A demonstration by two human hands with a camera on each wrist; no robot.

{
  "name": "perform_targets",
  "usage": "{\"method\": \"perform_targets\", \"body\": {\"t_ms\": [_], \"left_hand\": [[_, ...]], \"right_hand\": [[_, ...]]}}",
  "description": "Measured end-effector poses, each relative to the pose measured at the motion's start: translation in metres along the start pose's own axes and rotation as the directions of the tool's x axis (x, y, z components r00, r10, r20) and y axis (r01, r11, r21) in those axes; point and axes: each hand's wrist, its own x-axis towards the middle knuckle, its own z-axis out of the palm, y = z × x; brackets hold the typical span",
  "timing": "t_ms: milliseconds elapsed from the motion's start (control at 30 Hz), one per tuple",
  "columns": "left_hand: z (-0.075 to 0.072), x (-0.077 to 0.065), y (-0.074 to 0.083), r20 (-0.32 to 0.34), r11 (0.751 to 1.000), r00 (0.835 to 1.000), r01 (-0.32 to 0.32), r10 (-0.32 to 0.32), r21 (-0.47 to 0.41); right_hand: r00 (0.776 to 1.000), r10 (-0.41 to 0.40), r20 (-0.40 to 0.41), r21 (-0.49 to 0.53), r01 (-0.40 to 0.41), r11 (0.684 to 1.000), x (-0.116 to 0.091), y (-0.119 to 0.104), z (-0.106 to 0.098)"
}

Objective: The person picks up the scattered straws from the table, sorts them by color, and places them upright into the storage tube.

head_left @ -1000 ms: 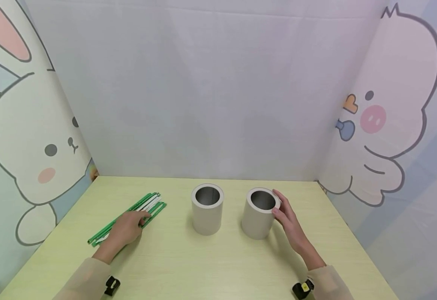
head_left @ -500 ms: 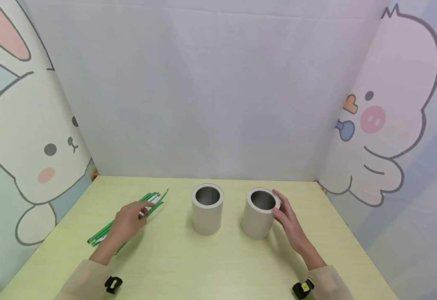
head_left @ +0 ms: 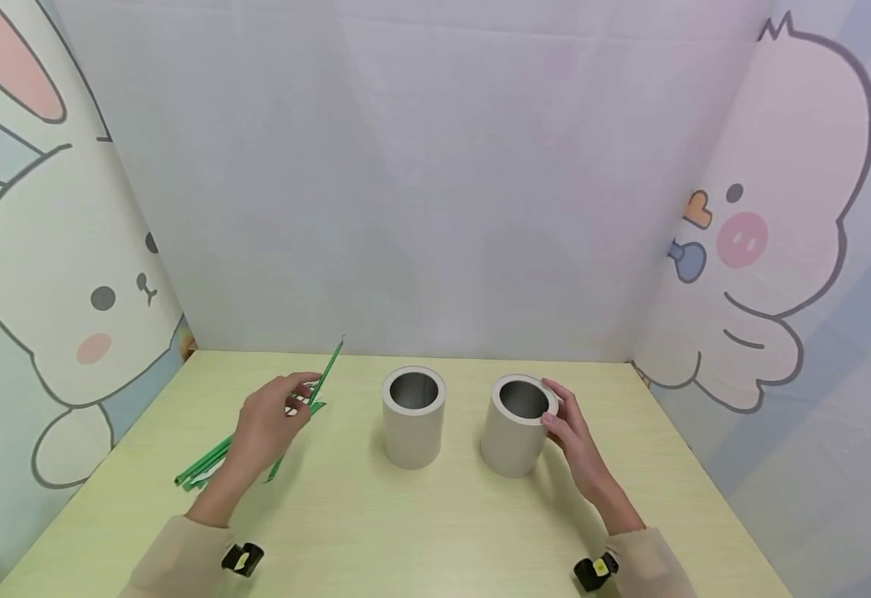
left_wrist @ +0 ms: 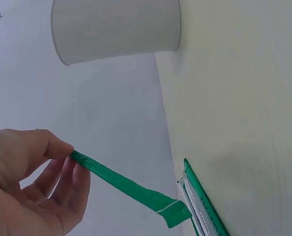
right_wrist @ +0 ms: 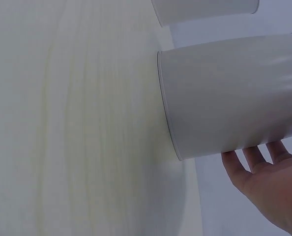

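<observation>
My left hand [head_left: 271,419] pinches a slim green wrapped stick [left_wrist: 129,188] between thumb and fingertips; one end points up and away in the head view, and a flat wrapper end shows in the left wrist view. Beneath that hand lies a bundle of similar green-and-white wrapped sticks [head_left: 207,465], partly hidden by it. My right hand [head_left: 583,448] holds the right side of a white cylindrical container [head_left: 513,440], thumb and fingers curved against it near the rim. That container stands upright with its open top showing a dark inside.
A second white cylindrical container [head_left: 413,436] stands upright left of the held one, a small gap between them. The pale wood-look table [head_left: 405,540] ends at a light back curtain [head_left: 405,183]. Cartoon-printed cloth [head_left: 771,208] hangs at both sides.
My left hand has risen from the bundle and moved slightly right, lifting one green stick, which now tilts up. The right hand and both containers stay in place.
</observation>
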Motion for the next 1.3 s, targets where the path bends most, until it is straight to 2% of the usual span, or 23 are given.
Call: {"method": "perform_targets", "body": {"t_ms": [233,367,533,833,1100,1300], "left_hand": [[0.005,0.008,0.017,-0.083,0.997,0.997,0.003,-0.009,-0.074],[0.010,0.011,0.026,-0.106,0.990,0.994,0.002,-0.017,-0.143],[0.016,0.014,0.042,-0.122,0.964,0.992,-0.003,-0.031,-0.265],[0.022,0.021,0.081,-0.137,0.915,0.990,-0.016,-0.044,-0.403],[0.027,0.036,0.120,-0.150,0.829,0.989,-0.077,-0.008,-0.554],[0.045,0.049,0.149,-0.149,0.742,0.989,-0.099,-0.001,-0.663]], "right_hand": [[0.999,0.023,-0.024,0.009,-0.023,1.000,0.001,0.000,0.003],[0.999,0.029,-0.039,-0.002,-0.029,1.000,0.000,-0.001,0.003],[0.999,0.029,-0.039,-0.015,-0.030,0.999,0.002,0.000,0.001],[0.997,0.044,0.057,-0.012,-0.044,0.999,0.005,0.000,-0.010],[0.992,0.068,0.103,0.006,-0.069,0.998,0.008,0.000,-0.017],[0.991,0.071,0.114,0.022,-0.074,0.997,0.008,0.001,-0.018]]}}
